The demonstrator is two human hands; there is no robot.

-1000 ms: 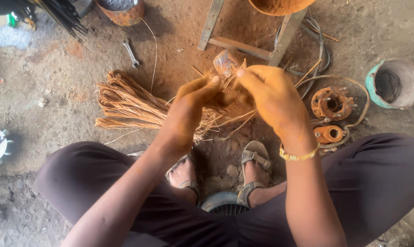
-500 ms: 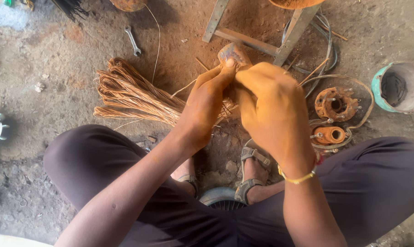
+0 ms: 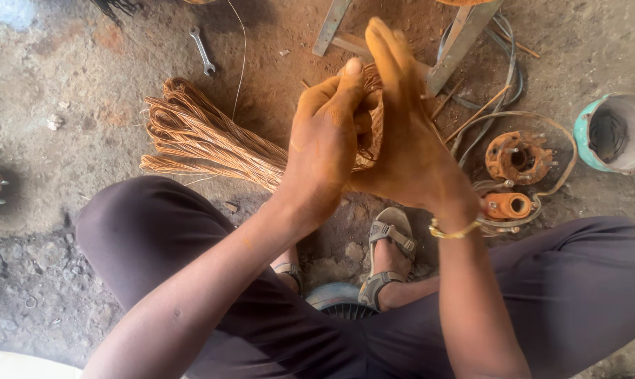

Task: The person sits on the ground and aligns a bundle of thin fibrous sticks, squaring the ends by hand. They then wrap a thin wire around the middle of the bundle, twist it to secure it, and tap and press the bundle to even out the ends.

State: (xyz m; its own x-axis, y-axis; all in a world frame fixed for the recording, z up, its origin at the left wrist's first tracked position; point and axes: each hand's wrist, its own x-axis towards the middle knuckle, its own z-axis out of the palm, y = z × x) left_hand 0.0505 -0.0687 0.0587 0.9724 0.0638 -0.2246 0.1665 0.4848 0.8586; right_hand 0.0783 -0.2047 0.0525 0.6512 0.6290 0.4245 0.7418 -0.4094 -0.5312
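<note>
Both hands up at chest height, pressed close together around one end of the copper wire bundle (image 3: 212, 144). Left hand (image 3: 324, 144) clamped on the strands, thumb up; right hand (image 3: 408, 151) cupped over the far side, fingers straight, wire showing between the palms. Rest of the bundle trails down to the dirt floor (image 3: 64, 231) on the person's left, looped end near a wrench (image 3: 203, 50). Risks, as I judge them: loose strands could splay and tangle since nothing ties the bundle; stiff cut ends could nick bare palms; the trailing length could snag the metal stand (image 3: 342, 31) or the rusty flange (image 3: 517, 156) beside the sandals.
</note>
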